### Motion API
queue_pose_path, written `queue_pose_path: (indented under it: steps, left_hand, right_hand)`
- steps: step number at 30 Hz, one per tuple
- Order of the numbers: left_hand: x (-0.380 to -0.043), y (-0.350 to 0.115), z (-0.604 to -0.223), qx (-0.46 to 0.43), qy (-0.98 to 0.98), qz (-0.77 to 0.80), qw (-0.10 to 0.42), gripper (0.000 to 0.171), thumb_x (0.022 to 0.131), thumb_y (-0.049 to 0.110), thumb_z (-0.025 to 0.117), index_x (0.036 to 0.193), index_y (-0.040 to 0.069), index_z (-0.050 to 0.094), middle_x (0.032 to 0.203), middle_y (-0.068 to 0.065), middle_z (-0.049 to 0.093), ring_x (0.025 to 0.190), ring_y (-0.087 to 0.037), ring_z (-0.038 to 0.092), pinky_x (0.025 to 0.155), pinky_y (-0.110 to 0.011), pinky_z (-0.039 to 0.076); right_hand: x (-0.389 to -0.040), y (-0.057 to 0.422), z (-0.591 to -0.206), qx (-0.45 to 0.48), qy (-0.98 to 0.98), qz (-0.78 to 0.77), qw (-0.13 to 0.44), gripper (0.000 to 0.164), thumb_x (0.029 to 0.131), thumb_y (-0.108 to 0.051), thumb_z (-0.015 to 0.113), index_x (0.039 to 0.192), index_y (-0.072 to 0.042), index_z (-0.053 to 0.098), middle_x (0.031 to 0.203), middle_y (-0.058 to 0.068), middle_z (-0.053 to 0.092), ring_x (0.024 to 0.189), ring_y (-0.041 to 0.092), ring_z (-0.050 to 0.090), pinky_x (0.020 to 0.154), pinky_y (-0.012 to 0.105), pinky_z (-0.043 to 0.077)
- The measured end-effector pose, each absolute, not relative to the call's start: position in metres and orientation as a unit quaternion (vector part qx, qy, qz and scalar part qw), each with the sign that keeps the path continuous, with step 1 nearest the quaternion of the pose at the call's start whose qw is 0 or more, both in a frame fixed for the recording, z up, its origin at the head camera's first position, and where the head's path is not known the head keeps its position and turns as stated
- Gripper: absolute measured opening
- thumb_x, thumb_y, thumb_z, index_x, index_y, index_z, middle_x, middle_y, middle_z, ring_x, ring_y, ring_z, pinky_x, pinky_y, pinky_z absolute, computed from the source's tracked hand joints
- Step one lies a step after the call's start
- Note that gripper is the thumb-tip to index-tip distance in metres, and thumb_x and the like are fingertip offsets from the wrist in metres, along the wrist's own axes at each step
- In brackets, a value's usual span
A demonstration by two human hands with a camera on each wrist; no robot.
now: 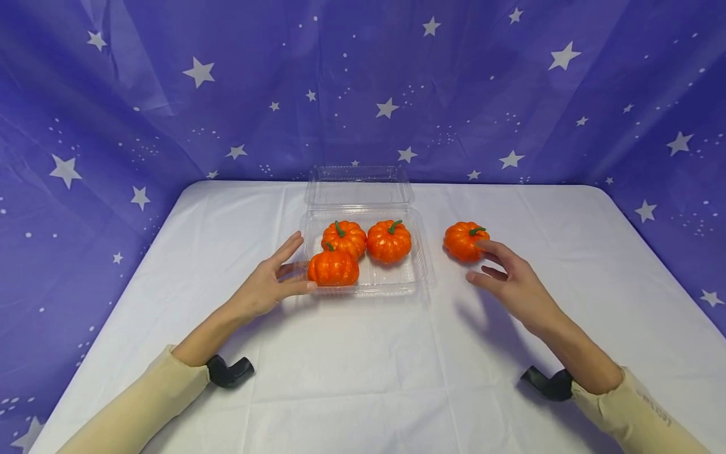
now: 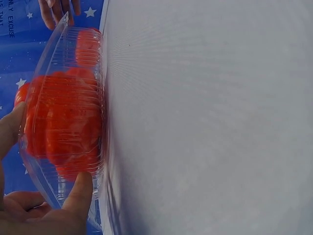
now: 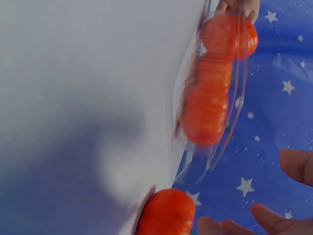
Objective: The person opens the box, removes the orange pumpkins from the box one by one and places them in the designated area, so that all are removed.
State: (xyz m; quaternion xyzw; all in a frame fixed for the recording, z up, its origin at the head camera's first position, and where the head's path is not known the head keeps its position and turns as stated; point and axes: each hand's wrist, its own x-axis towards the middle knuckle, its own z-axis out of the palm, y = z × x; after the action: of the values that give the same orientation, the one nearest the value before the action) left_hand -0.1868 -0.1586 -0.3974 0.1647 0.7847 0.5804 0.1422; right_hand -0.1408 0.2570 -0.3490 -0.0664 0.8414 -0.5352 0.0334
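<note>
A clear plastic clamshell box (image 1: 391,279) lies with its lid folded back, holding three small orange pumpkins with green stems. One pumpkin (image 1: 333,271) sits at the front left, tilted against the box's wall; another (image 1: 348,238) is behind it, and a third (image 1: 389,242) stands to the right. At the box's left side, my left hand (image 1: 263,291) has its fingers spread; in the left wrist view its thumb (image 2: 80,198) is right at the clear wall. Outside the box, a fourth pumpkin (image 1: 462,242) rests on the table, with my right hand (image 1: 518,290) beside it, fingers apart and fingertips overlapping its right edge.
White cloth covers the table (image 1: 351,378). Behind the box, its clear lid (image 1: 360,188) stands raised near the table's back edge. A blue curtain (image 1: 340,75) with white stars hangs around the back and sides. Each wrist carries a black mount (image 1: 229,372).
</note>
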Motion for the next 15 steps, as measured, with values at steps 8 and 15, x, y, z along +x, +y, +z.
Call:
queue_pose_path:
  steps: [8,15]
  left_hand:
    - [-0.188,-0.158,-0.399,0.166,0.789,0.574,0.141,0.095,0.085,0.02,0.08,0.158,0.011,0.02,0.165,0.002,0.008,0.137,-0.035,0.04,0.105,-0.044,0.041]
    - [-0.188,-0.159,-0.399,0.168,0.793,0.569,0.139,0.095,0.085,0.02,0.08,0.158,0.01,0.02,0.165,0.0,0.008,0.138,-0.038,0.039,0.104,-0.044,0.041]
  right_hand:
    - [-0.142,0.236,-0.342,-0.119,0.834,-0.536,0.053,0.051,0.093,-0.009,0.068,0.138,0.003,0.049,0.138,0.015,0.051,0.127,0.025,0.048,0.106,0.029,0.04]
    - [-0.155,0.206,-0.333,-0.143,0.839,-0.517,0.089,0.052,0.092,-0.012,0.07,0.139,-0.001,0.051,0.139,0.015,0.05,0.127,0.036,0.05,0.106,0.047,0.041]
